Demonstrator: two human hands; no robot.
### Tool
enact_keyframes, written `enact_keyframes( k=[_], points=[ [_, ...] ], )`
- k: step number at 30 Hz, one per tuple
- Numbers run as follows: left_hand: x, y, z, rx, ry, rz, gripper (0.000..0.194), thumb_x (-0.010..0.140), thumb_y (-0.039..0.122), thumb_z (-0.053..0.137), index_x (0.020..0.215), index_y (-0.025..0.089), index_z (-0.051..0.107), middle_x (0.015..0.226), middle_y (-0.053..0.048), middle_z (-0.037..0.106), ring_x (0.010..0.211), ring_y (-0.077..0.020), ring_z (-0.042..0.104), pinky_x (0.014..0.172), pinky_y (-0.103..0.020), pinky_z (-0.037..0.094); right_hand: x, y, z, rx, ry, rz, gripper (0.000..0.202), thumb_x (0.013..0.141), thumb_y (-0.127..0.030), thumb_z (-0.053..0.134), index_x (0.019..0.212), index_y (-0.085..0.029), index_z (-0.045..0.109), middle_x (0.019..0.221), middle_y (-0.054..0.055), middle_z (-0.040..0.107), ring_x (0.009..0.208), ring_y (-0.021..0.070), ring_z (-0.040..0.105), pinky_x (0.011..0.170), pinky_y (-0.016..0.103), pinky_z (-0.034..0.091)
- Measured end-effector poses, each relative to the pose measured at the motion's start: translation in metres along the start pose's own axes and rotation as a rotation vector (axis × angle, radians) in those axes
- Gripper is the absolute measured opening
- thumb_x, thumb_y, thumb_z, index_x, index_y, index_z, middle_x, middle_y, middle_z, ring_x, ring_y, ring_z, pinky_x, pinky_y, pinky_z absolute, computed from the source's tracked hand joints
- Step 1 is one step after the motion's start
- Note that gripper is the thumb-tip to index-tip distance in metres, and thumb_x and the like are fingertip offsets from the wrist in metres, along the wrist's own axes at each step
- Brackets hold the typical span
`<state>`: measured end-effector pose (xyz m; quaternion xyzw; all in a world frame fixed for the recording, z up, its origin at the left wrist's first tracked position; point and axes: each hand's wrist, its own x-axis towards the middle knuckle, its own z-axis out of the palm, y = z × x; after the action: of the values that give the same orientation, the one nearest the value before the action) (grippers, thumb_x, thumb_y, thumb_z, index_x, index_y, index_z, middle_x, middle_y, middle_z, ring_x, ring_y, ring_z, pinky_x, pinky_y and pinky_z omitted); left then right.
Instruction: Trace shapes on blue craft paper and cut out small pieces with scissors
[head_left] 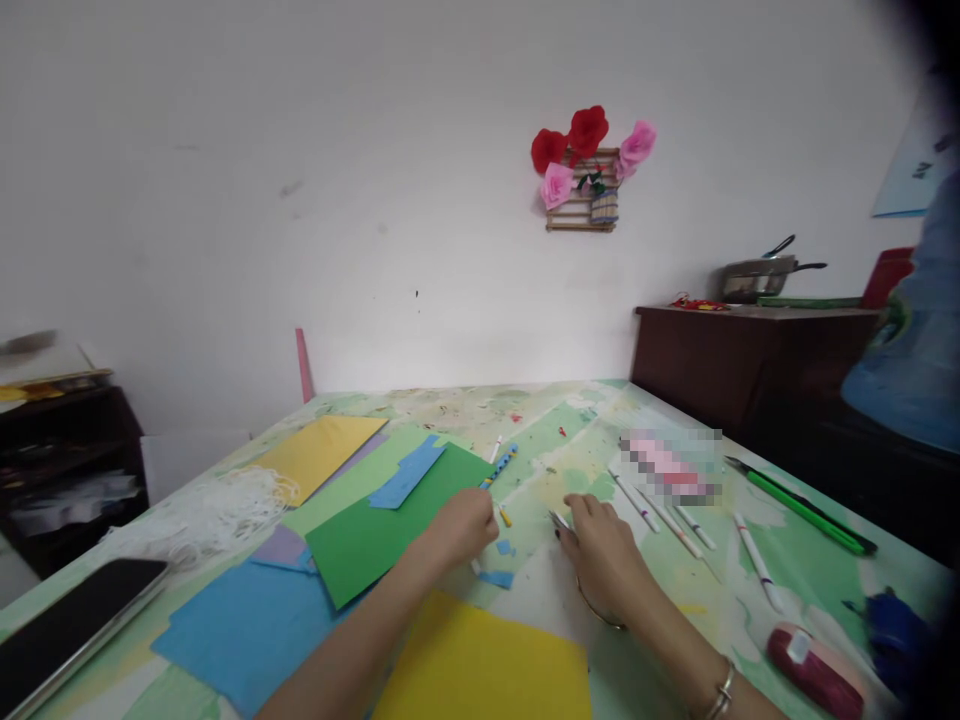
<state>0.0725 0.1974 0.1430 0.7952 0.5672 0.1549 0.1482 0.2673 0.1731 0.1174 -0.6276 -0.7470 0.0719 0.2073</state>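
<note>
My left hand [469, 527] is closed in a fist over the inner edge of the dark green paper sheet [397, 520]; what its fingers hold is hidden. A blue-and-yellow patterned stick [502, 463] shows just beyond the fist, and a small yellow-tipped piece [505, 516] beside it. My right hand [604, 545], palm down, has its thumb and fingers closed round a small silver metal tool [556, 519], of which only the tip shows. Blue paper scraps [496, 579] lie between the hands. Nearest me is a yellow sheet [487, 665].
Blue sheets [247, 635], a strip of blue paper [409, 475], white string [217, 510] and a phone [71, 630] are on the left. To the right lie several white markers [757, 562], a green utility knife [806, 508] and a dark red object [814, 665]. A wall stands behind the table.
</note>
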Motion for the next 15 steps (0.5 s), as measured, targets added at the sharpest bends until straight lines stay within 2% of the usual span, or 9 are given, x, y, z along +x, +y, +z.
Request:
enact_keyframes(
  k=[2, 4, 5, 7, 8, 10, 12, 15],
  points=[
    [0.001, 0.012, -0.015, -0.042, -0.096, 0.134, 0.011, 0.084, 0.024, 0.057, 0.087, 0.015, 0.063, 0.088, -0.005, 0.065, 0.081, -0.0164, 0.061, 0.072, -0.030, 0.050, -0.001, -0.004, -0.004, 0.173, 0.003, -0.105, 0.041, 0.087, -0.016, 0.041, 0.128, -0.018, 0.040, 0.132, 0.013, 0.047, 0.123, 0.0216, 0.042, 0.096, 0.036, 0.036],
    [0.004, 0.023, -0.028, -0.109, -0.157, 0.245, 0.006, 0.079, 0.017, 0.057, 0.078, 0.018, 0.063, 0.073, 0.000, 0.067, 0.071, -0.0138, 0.062, 0.064, -0.022, 0.047, -0.002, -0.010, -0.008, 0.589, -0.048, -0.191, 0.045, 0.089, -0.022, 0.040, 0.133, -0.024, 0.033, 0.136, 0.009, 0.045, 0.123, 0.0163, 0.044, 0.095, 0.030, 0.039],
    [0.007, 0.028, -0.032, -0.142, -0.178, 0.291, 0.007, 0.078, 0.015, 0.056, 0.076, 0.018, 0.062, 0.070, 0.001, 0.068, 0.068, -0.0130, 0.062, 0.061, -0.020, 0.046, -0.003, -0.012, -0.010, 0.832, -0.090, -0.213, 0.044, 0.089, -0.025, 0.041, 0.133, -0.024, 0.034, 0.133, 0.009, 0.048, 0.118, 0.0167, 0.049, 0.094, 0.031, 0.041],
    [0.014, 0.034, -0.038, -0.200, -0.183, 0.351, 0.008, 0.079, 0.016, 0.055, 0.077, 0.018, 0.062, 0.069, 0.001, 0.069, 0.068, -0.0123, 0.064, 0.060, -0.019, 0.046, -0.004, -0.015, -0.013, 1.196, -0.165, -0.201, 0.041, 0.085, -0.029, 0.049, 0.125, -0.022, 0.043, 0.118, 0.010, 0.059, 0.095, 0.0175, 0.061, 0.087, 0.033, 0.045],
    [0.018, 0.036, -0.039, -0.222, -0.180, 0.369, 0.008, 0.080, 0.017, 0.054, 0.079, 0.017, 0.062, 0.069, 0.001, 0.069, 0.068, -0.0123, 0.064, 0.061, -0.018, 0.046, -0.003, -0.016, -0.014, 1.263, -0.171, -0.160, 0.039, 0.082, -0.030, 0.053, 0.119, -0.020, 0.048, 0.107, 0.009, 0.063, 0.079, 0.0157, 0.062, 0.080, 0.032, 0.047],
    [0.029, 0.036, -0.038, -0.245, -0.167, 0.382, 0.010, 0.083, 0.021, 0.054, 0.084, 0.016, 0.062, 0.073, 0.000, 0.070, 0.071, -0.0123, 0.065, 0.062, -0.018, 0.048, -0.001, -0.015, -0.016, 1.269, -0.132, -0.051, 0.033, 0.076, -0.032, 0.059, 0.105, -0.016, 0.058, 0.083, 0.005, 0.065, 0.054, 0.0104, 0.054, 0.062, 0.028, 0.046],
    [0.041, 0.031, -0.034, -0.230, -0.135, 0.359, 0.013, 0.085, 0.024, 0.053, 0.090, 0.015, 0.062, 0.078, -0.001, 0.069, 0.074, -0.0128, 0.065, 0.065, -0.021, 0.050, 0.002, -0.011, -0.017, 1.218, -0.079, 0.037, 0.028, 0.072, -0.034, 0.060, 0.090, -0.012, 0.063, 0.066, 0.002, 0.060, 0.044, 0.0076, 0.043, 0.048, 0.024, 0.037],
    [0.061, 0.015, -0.024, -0.115, -0.019, 0.225, 0.020, 0.089, 0.027, 0.051, 0.102, 0.013, 0.059, 0.095, -0.005, 0.065, 0.084, -0.0163, 0.062, 0.075, -0.034, 0.052, 0.006, -0.004, -0.020, 1.162, -0.052, 0.083, 0.025, 0.070, -0.034, 0.060, 0.078, -0.011, 0.064, 0.060, 0.001, 0.057, 0.042, 0.0064, 0.039, 0.043, 0.021, 0.029]
  ],
)
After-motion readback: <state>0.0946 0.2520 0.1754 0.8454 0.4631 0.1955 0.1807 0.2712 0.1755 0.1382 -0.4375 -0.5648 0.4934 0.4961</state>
